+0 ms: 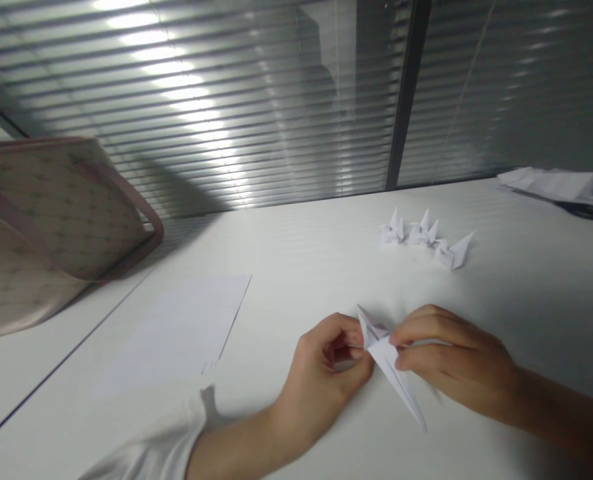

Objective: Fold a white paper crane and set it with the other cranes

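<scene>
A folded white paper piece with a long pointed tip lies low over the white table, near its front. My left hand pinches its left side, fingers curled closed. My right hand pinches the right side with thumb and fingers pressed together. Both hands meet at the paper's upper part, and the pointed tip sticks out toward me below them.
Three finished folded paper figures stand in a row farther back. A flat white sheet lies to the left. A patterned bag with pink handles rests at the far left. Papers and a dark object lie at the far right, blinds behind.
</scene>
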`<state>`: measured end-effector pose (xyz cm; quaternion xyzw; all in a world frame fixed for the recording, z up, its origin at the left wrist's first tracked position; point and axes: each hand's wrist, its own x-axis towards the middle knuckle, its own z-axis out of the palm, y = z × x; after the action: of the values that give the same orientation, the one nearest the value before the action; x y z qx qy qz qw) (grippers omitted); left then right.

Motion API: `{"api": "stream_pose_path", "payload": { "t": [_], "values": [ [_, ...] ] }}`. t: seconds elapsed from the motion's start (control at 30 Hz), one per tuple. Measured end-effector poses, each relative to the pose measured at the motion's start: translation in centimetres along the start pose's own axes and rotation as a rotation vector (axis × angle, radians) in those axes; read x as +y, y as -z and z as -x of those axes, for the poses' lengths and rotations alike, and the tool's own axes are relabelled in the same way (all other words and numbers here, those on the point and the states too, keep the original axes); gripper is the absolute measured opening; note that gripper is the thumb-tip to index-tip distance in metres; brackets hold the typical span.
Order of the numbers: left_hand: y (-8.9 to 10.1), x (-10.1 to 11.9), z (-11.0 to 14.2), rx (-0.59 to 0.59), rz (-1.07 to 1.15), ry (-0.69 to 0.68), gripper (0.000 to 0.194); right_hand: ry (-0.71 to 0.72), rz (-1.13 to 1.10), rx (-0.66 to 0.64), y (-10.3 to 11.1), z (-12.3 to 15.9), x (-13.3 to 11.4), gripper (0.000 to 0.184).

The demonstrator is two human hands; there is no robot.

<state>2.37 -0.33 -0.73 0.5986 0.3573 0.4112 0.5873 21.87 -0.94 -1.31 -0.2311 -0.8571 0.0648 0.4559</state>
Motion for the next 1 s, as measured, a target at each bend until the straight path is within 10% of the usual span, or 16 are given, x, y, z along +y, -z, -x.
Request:
{"api": "stream_pose_path", "payload": {
  "t": [0.17,0.47,0.63,0.87,1.0],
  "values": [
    [0.6,1.1,0.4,-0.115,0.037,-0.036,0.019,0.018,0.020,-0.050,0.3,-0.2,0.5,0.016],
    [0.5,0.9,0.5,0.019,-0.154,-0.018,0.028,0.127,0.064,-0.140,0.8,-0.7,0.2,0.034],
    [1.2,1.4,0.8,-0.168,-0.258,-0.253,0.038,0.149,0.060,-0.163,0.7,-0.3,0.5,0.029],
    [0.8,1.1,1.1,0.011,-0.472,-0.210,0.022,0.183,0.134,-0.158,1.1,-1.0,-0.2,0.035],
    [1.2,1.0,1.3,-0.074,-0.473,-0.325,0.026,0.169,0.135,-0.168,0.9,-0.9,0.0,0.033]
  ]
}}
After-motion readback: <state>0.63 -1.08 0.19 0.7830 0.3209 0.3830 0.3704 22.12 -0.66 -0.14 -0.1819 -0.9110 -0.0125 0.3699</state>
